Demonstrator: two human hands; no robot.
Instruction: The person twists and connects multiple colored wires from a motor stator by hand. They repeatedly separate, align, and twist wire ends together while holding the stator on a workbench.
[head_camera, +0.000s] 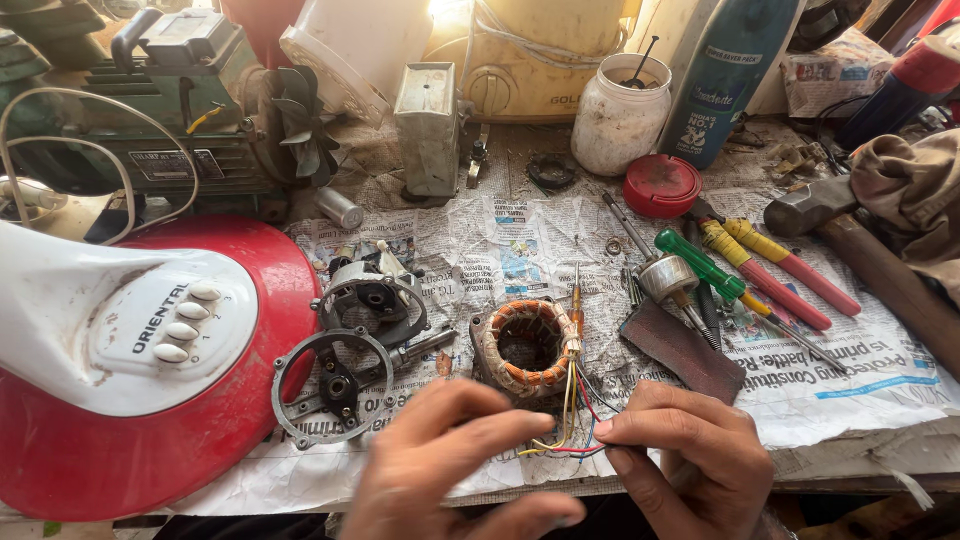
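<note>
Head view: blurred hands (560, 450) over thin wires (570, 440); wrists cut off.

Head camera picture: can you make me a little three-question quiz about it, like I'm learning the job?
1. True or false: both hands are on the bundle of thin coloured wires.
2. Which thing do those wires come out of? A) the white jar B) the copper-wound coil C) the hammer
3. What covers the bench under the parts?

Key
1. True: the left hand and right hand pinch the wires.
2. B: the copper-wound coil, not the white jar or the hammer.
3. Sheets of newspaper.
</note>
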